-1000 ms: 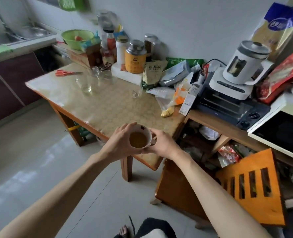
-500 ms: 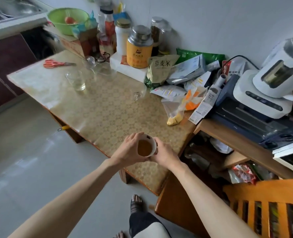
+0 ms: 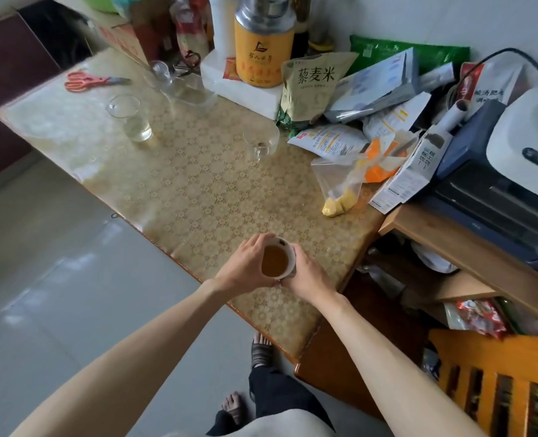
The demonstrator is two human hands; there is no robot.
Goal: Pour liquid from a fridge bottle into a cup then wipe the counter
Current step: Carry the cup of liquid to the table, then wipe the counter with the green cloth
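A small white cup (image 3: 276, 259) filled with amber-brown liquid is held between both hands over the near edge of the table (image 3: 198, 190), which has a gold patterned cover. My left hand (image 3: 245, 265) wraps its left side. My right hand (image 3: 309, 277) grips its right side. Whether the cup's base touches the table is hidden by my hands. No fridge bottle or wiping cloth shows in the head view.
Two clear glasses (image 3: 129, 118) (image 3: 260, 142) stand on the table. Red scissors (image 3: 88, 81) lie at the far left. A yellow tin (image 3: 263, 47), food packets (image 3: 315, 86) and a plastic bag (image 3: 340, 184) crowd the back right. A toaster oven (image 3: 494, 190) sits on the right-hand shelf.
I have stepped closer to the table. The cup, still held in both hands, has moved from over the floor to above the table's near edge.
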